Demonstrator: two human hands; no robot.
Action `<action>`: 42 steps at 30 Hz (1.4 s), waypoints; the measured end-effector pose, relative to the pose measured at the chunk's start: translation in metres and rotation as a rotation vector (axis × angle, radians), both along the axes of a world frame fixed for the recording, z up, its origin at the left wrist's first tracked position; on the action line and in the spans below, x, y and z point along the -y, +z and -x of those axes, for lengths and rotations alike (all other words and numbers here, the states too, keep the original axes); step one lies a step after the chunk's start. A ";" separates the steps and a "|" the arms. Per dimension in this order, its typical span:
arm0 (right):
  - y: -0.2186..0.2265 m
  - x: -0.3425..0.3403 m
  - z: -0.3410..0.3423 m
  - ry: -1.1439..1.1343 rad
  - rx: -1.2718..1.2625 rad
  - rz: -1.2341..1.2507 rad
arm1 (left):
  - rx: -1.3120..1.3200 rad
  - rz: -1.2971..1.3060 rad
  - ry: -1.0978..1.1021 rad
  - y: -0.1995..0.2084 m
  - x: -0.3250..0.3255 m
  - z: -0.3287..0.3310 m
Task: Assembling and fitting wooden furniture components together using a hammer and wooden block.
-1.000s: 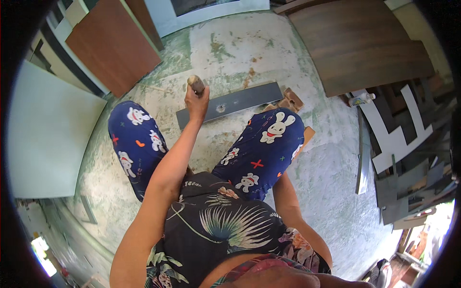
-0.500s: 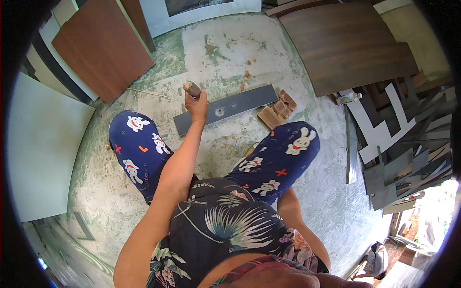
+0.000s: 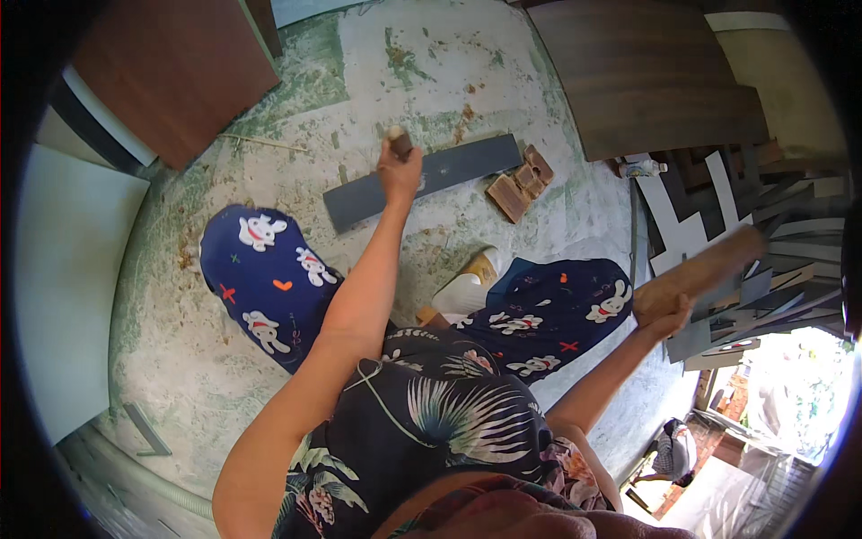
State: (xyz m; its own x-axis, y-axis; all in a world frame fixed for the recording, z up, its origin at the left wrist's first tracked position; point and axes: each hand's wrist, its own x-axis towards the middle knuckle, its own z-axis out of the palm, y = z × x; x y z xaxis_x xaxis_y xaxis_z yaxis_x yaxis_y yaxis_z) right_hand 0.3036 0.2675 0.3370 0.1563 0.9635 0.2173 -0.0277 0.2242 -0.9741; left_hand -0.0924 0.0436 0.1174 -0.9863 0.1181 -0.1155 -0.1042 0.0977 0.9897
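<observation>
My left hand point(image 3: 400, 175) is closed around a short, round brown wooden handle point(image 3: 400, 144) with a pale top end; whatever lies below my fist is hidden. It stands over the middle of a narrow dark grey board point(image 3: 476, 164) lying on the floor between my knees. Out past my right knee, my right hand point(image 3: 667, 321) grips the near end of a long brown piece of wood point(image 3: 709, 269), its far end smeared by motion. Notched brown wood blocks point(image 3: 521, 186) sit by the board's right end.
Large brown panels stand at the upper left point(image 3: 189, 81) and upper right point(image 3: 646, 72). Thin offcuts point(image 3: 772, 242) are heaped at the right, with a plastic bottle point(image 3: 643, 169) beside them. A pale panel point(image 3: 81, 278) stands at the left. A thin stick point(image 3: 265, 141) lies on the floor.
My right hand has come out from behind my right leg, holding the long piece of wood. The left hand has shifted right along the board with the handle. My right knee has swung outward.
</observation>
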 end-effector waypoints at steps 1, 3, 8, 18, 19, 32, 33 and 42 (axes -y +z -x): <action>0.032 0.010 0.009 -0.015 0.051 -0.122 | 0.018 -0.016 -0.006 0.009 -0.012 -0.013; 0.084 0.036 0.050 0.079 0.033 -0.144 | -0.148 0.065 -0.171 0.021 -0.029 -0.027; 0.092 0.050 0.128 0.466 -0.040 -0.121 | -0.313 0.098 -0.325 0.007 -0.045 -0.066; -0.022 0.105 0.185 0.634 0.051 -0.008 | -0.462 0.255 -0.534 -0.005 -0.038 -0.100; -0.030 0.107 0.179 0.633 0.050 -0.006 | -0.461 0.256 -0.536 -0.006 -0.040 -0.099; -0.087 0.110 0.128 0.556 0.270 0.062 | -0.313 0.298 -0.472 -0.019 -0.053 -0.086; -0.093 0.113 0.127 0.546 0.245 0.015 | -0.299 0.302 -0.479 -0.019 -0.053 -0.085; -0.131 0.132 0.143 0.770 0.855 0.170 | -0.270 0.310 -0.514 -0.020 -0.056 -0.077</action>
State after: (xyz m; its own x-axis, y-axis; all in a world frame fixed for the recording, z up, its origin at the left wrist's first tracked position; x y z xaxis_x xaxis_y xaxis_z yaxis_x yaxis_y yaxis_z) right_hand 0.1605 0.1355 0.2058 -0.6188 0.7665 -0.1720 0.5810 0.2992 -0.7569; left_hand -0.0150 0.0999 0.0969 -0.8119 0.5834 0.0239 0.2801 0.3532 0.8926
